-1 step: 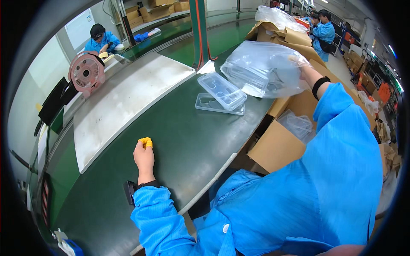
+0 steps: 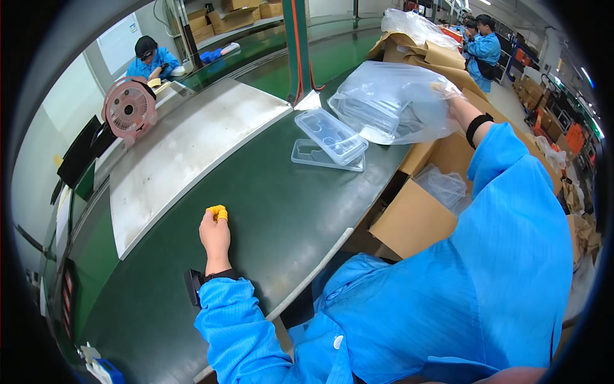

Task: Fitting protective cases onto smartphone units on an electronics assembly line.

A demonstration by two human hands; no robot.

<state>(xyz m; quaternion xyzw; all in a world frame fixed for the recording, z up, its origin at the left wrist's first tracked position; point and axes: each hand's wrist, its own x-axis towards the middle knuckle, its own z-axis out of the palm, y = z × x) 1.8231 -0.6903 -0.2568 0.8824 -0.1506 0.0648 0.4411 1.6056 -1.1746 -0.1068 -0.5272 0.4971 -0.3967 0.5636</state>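
My right hand point(image 2: 446, 91) reaches far out to the right and grips the end of a large clear plastic bag point(image 2: 384, 86); its fingers are partly veiled by the film. Through the bag, several stacked clear plastic trays show. Left of it, two clear plastic trays with moulded hollows lie on the green belt: the upper tray point(image 2: 329, 133) rests askew across the lower tray point(image 2: 307, 155). My left hand point(image 2: 216, 237) rests on the belt nearer me, fingers curled closed, with yellow covers on the fingertips. Nothing shows in it.
A white board point(image 2: 192, 153) lies along the belt's point(image 2: 281, 224) far side, with a pink fan point(image 2: 130, 110) beyond. An open cardboard box point(image 2: 416, 217) holding clear plastic stands right of the belt edge. A green post point(image 2: 297, 51) rises behind the trays. Co-workers in blue are farther off.
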